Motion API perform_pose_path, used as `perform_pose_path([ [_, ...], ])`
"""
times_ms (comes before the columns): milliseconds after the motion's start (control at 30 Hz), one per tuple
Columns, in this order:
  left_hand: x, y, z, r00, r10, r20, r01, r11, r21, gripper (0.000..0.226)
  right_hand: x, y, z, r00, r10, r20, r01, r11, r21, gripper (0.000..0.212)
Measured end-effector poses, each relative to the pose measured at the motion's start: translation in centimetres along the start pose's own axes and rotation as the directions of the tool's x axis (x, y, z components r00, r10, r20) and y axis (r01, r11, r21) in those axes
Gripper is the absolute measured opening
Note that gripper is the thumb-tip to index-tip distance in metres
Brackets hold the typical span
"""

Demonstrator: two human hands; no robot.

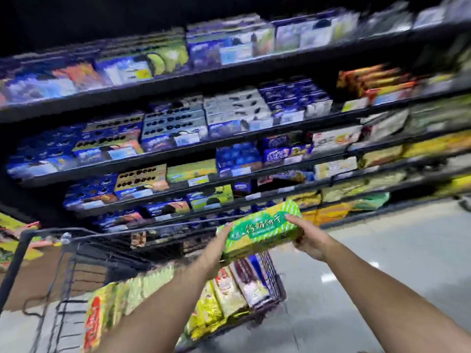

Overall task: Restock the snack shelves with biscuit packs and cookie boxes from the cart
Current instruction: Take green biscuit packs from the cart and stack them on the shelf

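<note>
Holding a green biscuit pack (260, 231) above the cart (102, 234), I faced the shelves (229, 70). My left hand (222, 241) curled round one end, my right hand (309, 238) round the other.

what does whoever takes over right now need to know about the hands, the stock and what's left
Left hand: grip on the left end of the green biscuit pack.
Right hand: grip on its right end.
The pack is in the air above the cart, short of the shelves.
Done: this pack is out of the cart.
Left: shelve it, then the other packs in the cart.
</note>
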State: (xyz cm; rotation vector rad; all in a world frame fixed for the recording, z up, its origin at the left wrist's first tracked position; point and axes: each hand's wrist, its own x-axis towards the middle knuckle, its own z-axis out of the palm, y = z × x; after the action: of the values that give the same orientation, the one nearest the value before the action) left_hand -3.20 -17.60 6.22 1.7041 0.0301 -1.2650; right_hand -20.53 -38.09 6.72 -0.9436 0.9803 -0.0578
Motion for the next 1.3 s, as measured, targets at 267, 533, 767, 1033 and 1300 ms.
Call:
perform_pose_path([
  [267,0.0,4.0,21.8,0.982,0.071,0.174,-0.077,0.997,0.029,0.066,-9.4,-3.5,-20.0,0.978,-0.088,-0.189,0.115,0.983,0.14,0.059],
  [533,-0.7,7.8,36.5,0.961,0.083,0.264,-0.128,0.979,0.159,0.087,-13.4,-4.4,-32.3,0.922,-0.137,-0.361,0.248,0.927,0.281,0.055],
  [767,3.7,10.9,46.7,0.905,0.075,0.419,-0.182,0.958,0.221,0.057,-12.8,-7.1,-40.4,0.828,-0.104,-0.551,0.297,0.914,0.275,0.045],
  [1033,10.6,16.9,56.0,0.85,0.075,0.522,-0.232,0.942,0.243,0.036,-9.3,-14.3,-48.2,0.735,-0.07,-0.675,0.274,0.941,0.2,0.05],
  [1300,15.1,22.5,65.0,0.843,0.1,0.529,-0.301,0.902,0.309,0.028,-7.1,-20.5,-56.2,0.754,-0.115,-0.646,0.311,0.93,0.197,0.045],
])
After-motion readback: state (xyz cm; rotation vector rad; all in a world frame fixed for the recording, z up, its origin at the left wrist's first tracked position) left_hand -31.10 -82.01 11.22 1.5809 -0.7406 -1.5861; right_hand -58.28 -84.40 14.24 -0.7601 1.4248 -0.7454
